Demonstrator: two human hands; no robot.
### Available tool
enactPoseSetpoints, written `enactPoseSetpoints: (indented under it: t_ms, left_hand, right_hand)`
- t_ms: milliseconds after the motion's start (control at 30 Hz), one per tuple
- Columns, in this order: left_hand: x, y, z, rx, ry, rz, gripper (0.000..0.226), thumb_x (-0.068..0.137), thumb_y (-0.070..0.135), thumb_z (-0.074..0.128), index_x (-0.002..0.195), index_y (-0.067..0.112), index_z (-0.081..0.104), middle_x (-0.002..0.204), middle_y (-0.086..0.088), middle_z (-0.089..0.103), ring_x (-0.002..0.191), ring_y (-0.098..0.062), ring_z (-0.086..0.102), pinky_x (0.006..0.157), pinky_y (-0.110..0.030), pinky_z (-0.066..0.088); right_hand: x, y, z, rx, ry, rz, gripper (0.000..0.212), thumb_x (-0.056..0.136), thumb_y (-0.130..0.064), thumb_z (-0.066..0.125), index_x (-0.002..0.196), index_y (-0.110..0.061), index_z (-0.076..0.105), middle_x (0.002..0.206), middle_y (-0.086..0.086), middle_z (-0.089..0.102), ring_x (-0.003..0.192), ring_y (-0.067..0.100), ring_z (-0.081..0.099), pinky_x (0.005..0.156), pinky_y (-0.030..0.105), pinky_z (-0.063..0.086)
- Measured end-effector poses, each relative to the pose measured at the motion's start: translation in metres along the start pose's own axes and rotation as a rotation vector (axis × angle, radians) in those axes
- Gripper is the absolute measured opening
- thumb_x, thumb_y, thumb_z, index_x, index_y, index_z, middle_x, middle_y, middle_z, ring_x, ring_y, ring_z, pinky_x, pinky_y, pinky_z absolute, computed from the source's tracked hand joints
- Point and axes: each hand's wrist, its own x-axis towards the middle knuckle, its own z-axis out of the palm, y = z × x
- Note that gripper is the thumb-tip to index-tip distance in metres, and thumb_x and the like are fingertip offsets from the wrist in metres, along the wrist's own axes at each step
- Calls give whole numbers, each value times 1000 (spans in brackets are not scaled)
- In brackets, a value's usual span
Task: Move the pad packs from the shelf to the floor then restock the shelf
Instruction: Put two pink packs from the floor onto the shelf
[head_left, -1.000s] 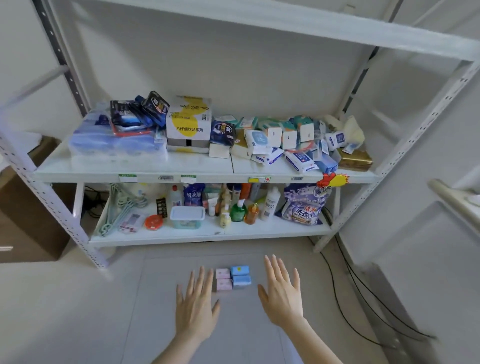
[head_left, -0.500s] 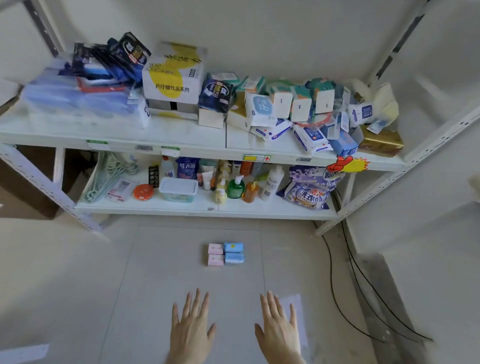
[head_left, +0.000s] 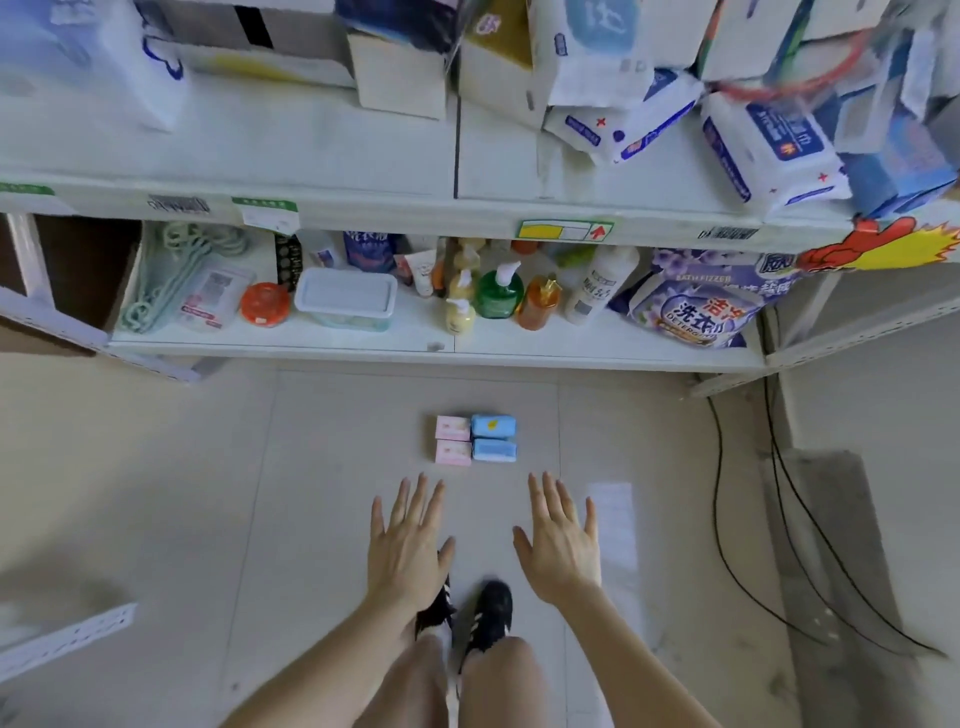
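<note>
Several small pad packs lie in a tight block on the floor in front of the shelf: two pink packs (head_left: 453, 439) on the left, two blue packs (head_left: 493, 438) on the right. My left hand (head_left: 408, 545) and my right hand (head_left: 561, 543) hover palm down with fingers spread, just short of the packs and holding nothing. The white metal shelf (head_left: 363, 205) stands behind, its upper board crowded with boxes and white-and-blue packs (head_left: 769, 150).
The lower shelf board holds green hangers (head_left: 166, 275), a lidded tub (head_left: 345, 304), pump bottles (head_left: 498, 291) and a purple detergent bag (head_left: 696, 306). Black cables (head_left: 727, 519) trail over the floor at right. My black shoes (head_left: 483, 613) stand below my hands.
The view has dropped and moved closer to the shelf. Both hands stay spread and hold nothing, now sitting nearer the packs on the floor; my legs and shoes have come into sight.
</note>
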Motion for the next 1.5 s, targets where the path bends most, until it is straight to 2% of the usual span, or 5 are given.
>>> enactPoseSetpoints:
  t_ms: [533, 767, 967, 1167, 1500]
  left_hand:
    - [236, -39, 235, 35, -115, -63, 74, 97, 51, 31, 153, 25, -10, 163, 1, -5, 150, -21, -4, 119, -50, -1]
    - [318, -72, 298, 45, -58, -37, 73, 97, 49, 35, 154, 25, -3, 163, 1, 0, 150, -21, 1, 118, -51, 2]
    - [378, -100, 321, 82, -21, -7, 73, 97, 48, 37, 154, 22, 1, 163, 2, 0, 149, -22, 3, 117, -52, 4]
    - [417, -113, 335, 64, -14, 49, 74, 95, 43, 45, 154, 25, 4, 163, 6, 2, 149, -18, 5, 118, -52, 5]
    - [440, -125, 331, 105, -15, 185, 75, 94, 46, 49, 154, 27, 7, 162, 8, 10, 148, -15, 11, 117, -52, 6]
  right_hand:
    - [261, 65, 207, -131, -149, -88, 73, 99, -50, 27, 152, -19, -11, 162, 2, -7, 149, 20, -3, 118, 50, -2]
    - [325, 52, 285, -134, -125, -189, 76, 96, -50, 34, 153, -17, -4, 162, 5, -6, 149, 21, -4, 117, 49, -4]
    - [365, 32, 327, -65, -10, -243, 78, 91, -46, 50, 152, -15, 13, 160, 4, 17, 147, 19, 11, 118, 45, 0]
    - [386, 19, 353, -145, 163, -276, 78, 72, -42, 74, 137, -8, 48, 137, 8, 53, 131, 24, 45, 114, 47, 25]
    - [403, 14, 362, -90, 317, -298, 49, 66, -26, 80, 108, -8, 61, 102, 5, 64, 103, 26, 61, 103, 48, 40]
